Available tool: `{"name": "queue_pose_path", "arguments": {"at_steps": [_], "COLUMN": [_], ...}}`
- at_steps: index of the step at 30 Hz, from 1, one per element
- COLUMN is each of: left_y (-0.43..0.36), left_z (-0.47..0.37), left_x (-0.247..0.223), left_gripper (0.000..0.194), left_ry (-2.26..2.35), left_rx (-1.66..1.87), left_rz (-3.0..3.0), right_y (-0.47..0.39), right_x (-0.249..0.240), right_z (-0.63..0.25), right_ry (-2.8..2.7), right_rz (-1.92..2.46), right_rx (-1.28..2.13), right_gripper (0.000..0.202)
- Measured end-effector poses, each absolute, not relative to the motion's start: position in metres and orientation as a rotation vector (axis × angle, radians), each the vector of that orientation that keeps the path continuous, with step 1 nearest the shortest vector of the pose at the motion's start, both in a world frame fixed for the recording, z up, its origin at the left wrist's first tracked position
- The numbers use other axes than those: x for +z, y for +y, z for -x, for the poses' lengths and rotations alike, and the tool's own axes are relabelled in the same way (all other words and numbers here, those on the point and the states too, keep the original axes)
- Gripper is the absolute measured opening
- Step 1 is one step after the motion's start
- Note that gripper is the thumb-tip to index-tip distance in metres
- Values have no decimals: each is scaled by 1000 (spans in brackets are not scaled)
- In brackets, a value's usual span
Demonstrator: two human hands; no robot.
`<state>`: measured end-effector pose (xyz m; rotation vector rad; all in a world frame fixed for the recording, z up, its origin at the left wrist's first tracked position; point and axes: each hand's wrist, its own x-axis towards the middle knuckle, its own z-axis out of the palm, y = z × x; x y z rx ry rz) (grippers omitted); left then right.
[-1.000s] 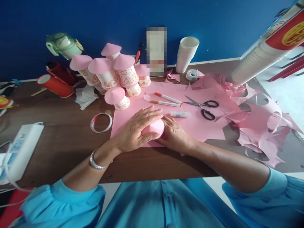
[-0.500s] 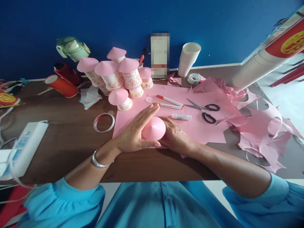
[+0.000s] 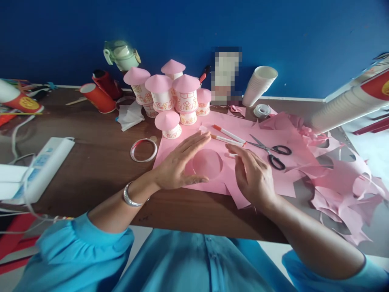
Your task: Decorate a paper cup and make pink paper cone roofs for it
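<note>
So the right hand (image 3: pixel 257 176) has pulled off to the right since the last frame, leaving the pink cone (image 3: pixel 207 162) between the 2 hands, over the pink sheet (image 3: pixel 285 184). Left hand (image 3: pixel 173 168) is spread wide, right's loosely open, both empty. Can't tell if the left touches it. With 0 fingers pinching, a bump could skid it, imo. Open scissors (image 3: pixel 267 149) might nick stray fingertips too.

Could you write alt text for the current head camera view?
A person's left hand and right hand flank a round pink paper piece above a pink sheet on a brown table. Decorated paper-cup towers with pink cone roofs stand behind; markers and scissors lie nearby.
</note>
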<state>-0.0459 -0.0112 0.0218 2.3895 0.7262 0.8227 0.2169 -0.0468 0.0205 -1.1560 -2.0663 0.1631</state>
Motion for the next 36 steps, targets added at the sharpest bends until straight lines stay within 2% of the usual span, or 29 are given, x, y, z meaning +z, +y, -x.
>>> {"name": "queue_pose_path", "arguments": {"at_steps": [2, 5, 14, 20, 25, 28, 32, 36], "left_y": [-14, -16, -3, 11, 11, 10, 8, 3], "left_z": [42, 38, 17, 2, -4, 0, 18, 37], "left_x": [22, 22, 36, 43, 45, 44, 44, 45], "left_gripper": [97, 94, 80, 50, 39, 50, 86, 94], "left_ry": [728, 762, 749, 595, 625, 653, 702, 780], "left_rx": [829, 815, 717, 635, 578, 577, 623, 558], "left_rz": [-2447, -2493, -2480, -2437, -2373, -2385, -2438, -2442], "right_y": [-48, -49, -50, -49, -48, -48, -47, -46], "right_x": [25, 27, 19, 16, 17, 18, 21, 18], "right_z": [-215, -211, -213, -214, -214, -214, -213, -210], "right_ry": [-2086, -2174, -1988, -1979, -2007, -2001, -2034, -2177], "right_rz": [955, 740, 719, 739, 757, 755, 721, 762], "right_rx": [26, 5, 44, 8, 45, 31, 52, 113], "right_gripper": [59, 69, 68, 67, 63, 64, 65, 67]}}
